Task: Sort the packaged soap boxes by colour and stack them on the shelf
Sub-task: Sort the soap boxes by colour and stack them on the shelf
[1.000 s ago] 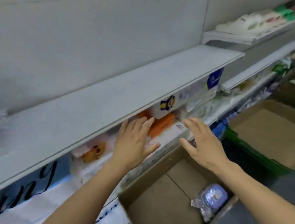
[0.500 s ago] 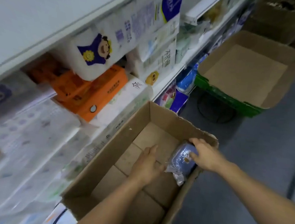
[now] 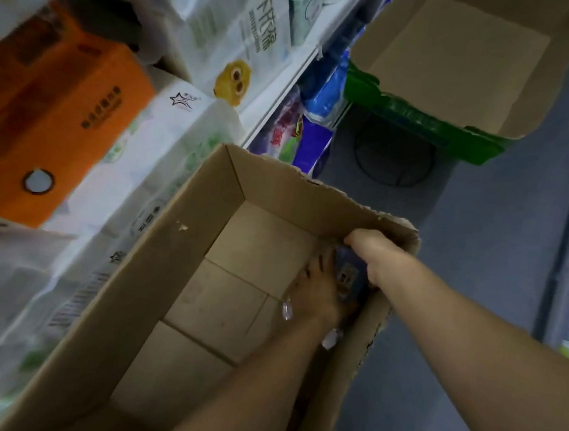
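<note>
Both hands inside cardboard box point(image 3: 154, 272), at its 3 o'clock wall. Right hand point(image 3: 372, 254) and left hand point(image 3: 317, 294) clasped blue soap pack point(image 3: 348, 272) between them. Orange carton point(image 3: 44, 118) on shelf point(image 3: 280, 87), 10 o'clock.

both my hands are down in the carton point(image 3: 154, 272), at its far right corner. my right hand point(image 3: 372, 254) is jammed against the right wall, my left hand point(image 3: 317, 294) just beside it, and the blue pack point(image 3: 350, 276) fills the gap between them. left of my left hand the carton floor is bare to the near wall, and the top is open. beyond the left wall, an orange box point(image 3: 50, 126) and white packs point(image 3: 180, 130) crowd the shelf. right of my right arm lies open floor point(image 3: 481, 232); ahead a second carton point(image 3: 462, 59) blocks it.
</note>
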The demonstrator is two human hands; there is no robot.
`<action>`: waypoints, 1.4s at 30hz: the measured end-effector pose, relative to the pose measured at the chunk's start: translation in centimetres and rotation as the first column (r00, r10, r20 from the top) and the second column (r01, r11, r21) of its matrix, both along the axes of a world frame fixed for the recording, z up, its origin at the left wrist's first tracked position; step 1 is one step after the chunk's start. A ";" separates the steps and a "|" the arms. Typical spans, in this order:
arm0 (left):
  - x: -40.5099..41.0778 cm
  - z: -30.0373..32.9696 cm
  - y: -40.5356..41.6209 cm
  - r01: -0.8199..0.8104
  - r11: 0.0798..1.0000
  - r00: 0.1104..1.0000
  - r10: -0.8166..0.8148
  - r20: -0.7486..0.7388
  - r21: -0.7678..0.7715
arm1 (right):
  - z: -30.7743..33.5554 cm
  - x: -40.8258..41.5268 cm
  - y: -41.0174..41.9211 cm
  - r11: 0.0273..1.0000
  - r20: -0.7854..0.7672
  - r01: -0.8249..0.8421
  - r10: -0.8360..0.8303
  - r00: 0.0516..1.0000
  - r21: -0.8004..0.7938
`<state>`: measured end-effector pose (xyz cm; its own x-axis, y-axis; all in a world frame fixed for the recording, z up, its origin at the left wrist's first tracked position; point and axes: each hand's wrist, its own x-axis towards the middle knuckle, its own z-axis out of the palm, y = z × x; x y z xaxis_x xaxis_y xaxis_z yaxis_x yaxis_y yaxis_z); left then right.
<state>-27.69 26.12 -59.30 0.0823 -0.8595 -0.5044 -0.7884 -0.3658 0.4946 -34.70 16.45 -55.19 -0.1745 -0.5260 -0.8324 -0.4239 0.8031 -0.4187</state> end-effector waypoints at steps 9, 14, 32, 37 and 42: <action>8.8 -1.6 2.0 -0.541 0.838 0.792 0.535 -0.293 0.066 | -1.5 2.0 1.4 0.994 0.055 0.108 -0.110 0.992 0.033; 12.4 -2.9 2.5 -0.703 0.698 0.624 0.698 -0.351 0.136 | -2.5 4.7 2.7 0.994 0.112 -0.015 0.003 0.994 0.104; 16.5 0.1 6.1 -0.562 0.780 0.665 0.625 -0.410 0.276 | -3.8 6.7 6.6 0.993 0.219 -0.061 0.038 0.975 0.097; 17.4 6.0 8.4 -0.647 0.742 0.621 0.646 -0.444 0.174 | 2.7 7.3 6.4 0.984 0.146 -0.160 0.169 0.975 -0.076; 17.9 13.6 10.5 -0.745 0.647 0.486 0.695 -0.530 0.165 | 11.9 7.0 7.6 0.985 0.405 -0.150 0.170 0.898 -0.080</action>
<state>-9.77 36.65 -45.75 0.4491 -0.6574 -0.6051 0.1156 -0.6289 0.7689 -27.74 24.00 -43.24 0.2659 -0.5573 -0.7866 -0.3285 0.7147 -0.6175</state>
